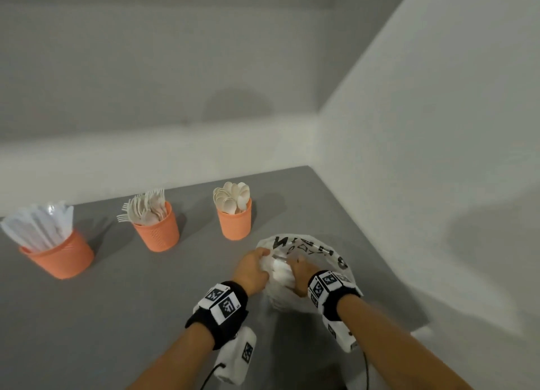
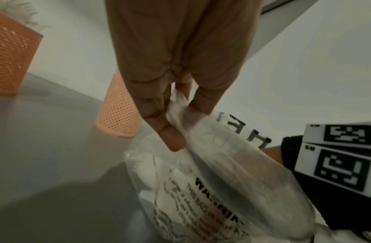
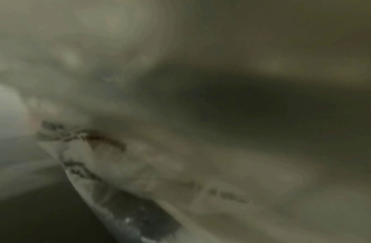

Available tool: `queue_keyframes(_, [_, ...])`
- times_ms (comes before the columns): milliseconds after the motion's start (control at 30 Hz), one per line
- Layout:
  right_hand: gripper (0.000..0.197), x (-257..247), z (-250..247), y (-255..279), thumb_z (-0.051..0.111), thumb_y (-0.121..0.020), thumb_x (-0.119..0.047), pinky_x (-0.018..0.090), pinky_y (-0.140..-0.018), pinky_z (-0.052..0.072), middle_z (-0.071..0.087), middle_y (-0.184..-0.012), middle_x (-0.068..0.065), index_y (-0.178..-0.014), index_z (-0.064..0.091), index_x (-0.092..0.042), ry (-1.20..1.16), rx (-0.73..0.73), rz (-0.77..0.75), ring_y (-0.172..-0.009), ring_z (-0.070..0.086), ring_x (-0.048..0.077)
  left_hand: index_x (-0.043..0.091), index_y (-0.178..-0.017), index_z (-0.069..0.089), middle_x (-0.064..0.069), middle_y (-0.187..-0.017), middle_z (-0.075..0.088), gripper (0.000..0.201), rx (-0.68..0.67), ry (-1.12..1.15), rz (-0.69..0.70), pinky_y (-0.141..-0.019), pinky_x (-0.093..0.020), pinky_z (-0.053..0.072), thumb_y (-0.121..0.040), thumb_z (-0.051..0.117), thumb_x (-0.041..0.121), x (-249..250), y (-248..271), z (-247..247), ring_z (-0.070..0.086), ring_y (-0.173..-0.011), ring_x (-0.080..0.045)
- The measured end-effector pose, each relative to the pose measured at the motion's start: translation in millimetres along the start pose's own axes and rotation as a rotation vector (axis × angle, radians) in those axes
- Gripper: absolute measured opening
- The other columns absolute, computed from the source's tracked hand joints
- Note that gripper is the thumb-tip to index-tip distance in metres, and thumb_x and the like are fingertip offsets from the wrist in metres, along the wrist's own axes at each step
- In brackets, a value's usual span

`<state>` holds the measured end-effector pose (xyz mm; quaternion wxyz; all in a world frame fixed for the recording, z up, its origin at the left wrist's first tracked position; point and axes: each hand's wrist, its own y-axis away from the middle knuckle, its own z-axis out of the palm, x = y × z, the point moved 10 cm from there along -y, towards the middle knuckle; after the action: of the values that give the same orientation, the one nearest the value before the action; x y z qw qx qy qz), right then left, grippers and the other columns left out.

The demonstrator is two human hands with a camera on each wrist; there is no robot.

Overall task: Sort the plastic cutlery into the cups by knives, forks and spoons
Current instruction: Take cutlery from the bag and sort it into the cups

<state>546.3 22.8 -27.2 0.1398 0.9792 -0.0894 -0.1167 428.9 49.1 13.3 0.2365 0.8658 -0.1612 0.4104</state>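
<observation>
The left hand (image 2: 159, 92) pinches the rim of a clear plastic bag (image 2: 222, 180) between thumb and fingers, apparently to hold the mouth open. The right hand (image 1: 301, 272) reaches into that mouth; the head view hides its fingers behind the film and the right wrist view is only blur through plastic, so whether it grasps anything cannot be told. The bag, printed with black warning text, rests on the grey table (image 1: 117, 316) near the right wall (image 1: 438, 126), and pale shapes inside it look like cutlery not yet sorted. Farther back stand 3 orange mesh cups in a row, well apart: the left cup (image 1: 62, 255) holds knives (image 1: 38, 229), the middle cup (image 1: 159, 231) holds forks (image 1: 146, 208), and the right cup (image 1: 235, 221), nearest the bag, holds spoons (image 1: 232, 198). All 3 look well filled, which suggests the sorting is far along, with the bag kept close to the cups for short reaches.
</observation>
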Motion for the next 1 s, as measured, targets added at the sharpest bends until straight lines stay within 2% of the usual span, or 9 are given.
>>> queue_keyframes(100, [0.061,1.6,9.4,-4.1,0.070,-0.077,-0.023,0.038,-0.106,0.037,0.048,-0.136,0.009,-0.132,0.044,-0.016,-0.005,-0.068,0.014,-0.125,0.046,0.029,0.006,-0.132,0.044,-0.019,-0.136,0.044,0.053,-0.005,0.010,0.005,-0.096,-0.042,0.047,-0.081,0.047,-0.011,1.1,1.5,-4.4,0.050,-0.119,-0.035])
queue_keyframes(167, [0.056,1.3,7.6,-6.7,0.069,-0.077,-0.029,0.037,-0.104,0.039,0.054,-0.132,0.007,-0.128,0.049,-0.018,-0.042,-0.045,0.016,-0.120,0.051,0.027,0.006,-0.132,0.044,-0.018,-0.137,0.044,0.053,-0.005,0.004,0.002,-0.099,-0.041,0.046,-0.081,0.047,-0.010,-2.3,1.8,-6.8,0.050,-0.120,-0.035])
queue_keyframes(267, [0.043,-3.7,3.0,-7.4,0.061,-0.082,-0.040,0.036,-0.102,0.041,0.059,-0.123,0.002,-0.121,0.054,-0.023,-0.120,-0.009,0.005,-0.113,0.055,0.023,0.007,-0.131,0.045,-0.017,-0.137,0.044,0.053,-0.001,0.014,-0.005,-0.095,-0.035,0.046,-0.081,0.048,-0.010,-6.8,2.8,-9.3,0.050,-0.119,-0.035])
queue_keyframes(333, [0.041,-4.4,6.0,-6.9,0.058,-0.083,-0.043,0.037,-0.102,0.041,0.060,-0.121,0.002,-0.120,0.055,-0.023,-0.162,-0.035,0.018,-0.112,0.055,0.023,0.009,-0.131,0.046,-0.017,-0.136,0.045,0.053,-0.002,0.020,-0.014,-0.098,-0.039,0.047,-0.081,0.049,-0.009,-9.4,3.5,-9.7,0.050,-0.118,-0.035])
queue_keyframes(467, [0.041,0.2,18.6,-11.2,0.066,-0.080,-0.038,0.038,-0.099,0.044,0.063,-0.114,0.003,-0.115,0.056,-0.019,-0.230,-0.111,0.041,-0.109,0.057,0.024,0.011,-0.130,0.046,-0.015,-0.136,0.045,0.053,-0.009,0.020,-0.024,-0.100,-0.045,0.045,-0.081,0.051,-0.008,-10.7,4.6,-10.1,0.049,-0.119,-0.034])
queue_keyframes(667, [0.049,5.2,13.0,-4.2,0.064,-0.083,-0.028,0.034,-0.098,0.040,0.059,-0.122,0.011,-0.127,0.050,-0.011,-0.202,-0.125,0.066,-0.115,0.053,0.028,0.012,-0.130,0.047,-0.015,-0.134,0.047,0.051,-0.001,-0.011,-0.023,-0.097,-0.044,0.047,-0.082,0.051,-0.005,-9.6,6.5,-14.7,0.052,-0.115,-0.037])
queue_keyframes(800, [0.058,11.8,13.6,-2.1,0.073,-0.076,-0.026,0.032,-0.097,0.040,0.055,-0.124,0.007,-0.126,0.048,-0.011,-0.293,-0.113,0.111,-0.118,0.051,0.026,0.011,-0.131,0.046,-0.015,-0.135,0.046,0.051,-0.002,-0.026,-0.017,-0.096,-0.043,0.048,-0.082,0.050,-0.006,-8.1,9.7,-15.9,0.052,-0.115,-0.037])
queue_keyframes(900, [0.062,14.1,17.6,0.6,0.073,-0.075,-0.026,0.032,-0.092,0.040,0.053,-0.125,0.007,-0.127,0.044,-0.011,-0.312,-0.174,0.158,-0.117,0.050,0.026,0.011,-0.131,0.046,-0.016,-0.134,0.046,0.052,0.000,0.009,-0.028,-0.087,-0.039,0.052,-0.083,0.048,-0.008,-7.8,12.3,-15.8,0.054,-0.111,-0.035])
queue_keyframes(1000, [0.056,11.8,26.3,1.9,0.071,-0.077,-0.022,0.034,-0.095,0.042,0.056,-0.127,0.009,-0.127,0.047,-0.011,-0.274,-0.243,0.155,-0.116,0.052,0.027,0.012,-0.132,0.045,-0.015,-0.135,0.045,0.053,-0.007,0.012,-0.035,-0.083,-0.036,0.054,-0.083,0.049,-0.008,-7.5,14.4,-14.2,0.054,-0.111,-0.034])
